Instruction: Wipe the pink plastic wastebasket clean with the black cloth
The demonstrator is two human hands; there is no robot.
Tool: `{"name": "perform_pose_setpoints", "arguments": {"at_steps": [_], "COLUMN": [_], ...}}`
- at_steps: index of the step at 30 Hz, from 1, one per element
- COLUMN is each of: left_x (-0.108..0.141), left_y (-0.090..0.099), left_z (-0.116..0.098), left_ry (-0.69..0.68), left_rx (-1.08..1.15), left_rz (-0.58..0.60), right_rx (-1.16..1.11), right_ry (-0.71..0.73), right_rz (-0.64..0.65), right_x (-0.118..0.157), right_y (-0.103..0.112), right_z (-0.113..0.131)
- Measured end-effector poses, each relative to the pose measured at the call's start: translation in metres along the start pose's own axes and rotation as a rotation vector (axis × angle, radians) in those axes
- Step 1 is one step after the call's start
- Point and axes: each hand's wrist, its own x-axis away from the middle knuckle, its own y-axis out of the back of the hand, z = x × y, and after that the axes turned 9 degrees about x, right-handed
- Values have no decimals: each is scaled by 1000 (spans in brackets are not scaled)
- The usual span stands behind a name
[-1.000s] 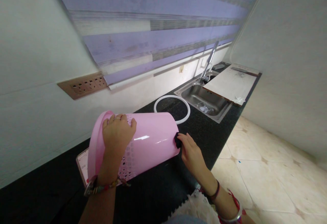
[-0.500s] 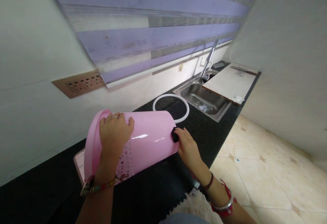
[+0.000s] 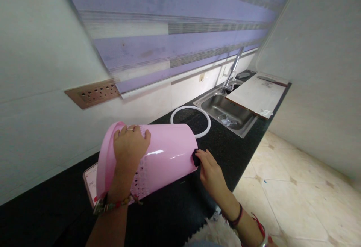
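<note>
The pink bin lies on its side on the dark countertop, its wide rim toward my left and its narrow base end toward my right. My left hand is placed palm down on the upper side of the bin, over the perforated band beside the rim. Its fingers are bent over the curved wall, and the thumb stands apart from them, toward the base end. My right hand is positioned at the base end; thumb and fingers pinch a small black piece against the base edge. The type of the black piece cannot be determined.

Adjacent items: a phone with a lit screen lies partly hidden behind the rim of the bin. A white ring lies flat on the countertop, just beyond the base end. Farther along, the steel sink contains clear plastic. A white board covers part of the sink, next to the faucet. The socket panel is mounted on the wall, below the striped blind
</note>
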Motion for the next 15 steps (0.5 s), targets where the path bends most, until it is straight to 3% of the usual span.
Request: {"name": "perform_pose_setpoints", "arguments": {"at_steps": [11, 15], "left_x": [0, -2], "left_y": [0, -1], "left_z": [-2, -1], "left_ry": [24, 24], "left_rx": [17, 26], "left_rz": [11, 1], "right_rx": [-10, -97], "right_ry": [0, -29], "right_rz": [-19, -28], "right_x": [-1, -8], "right_y": [-4, 3], "right_z": [-2, -16]}}
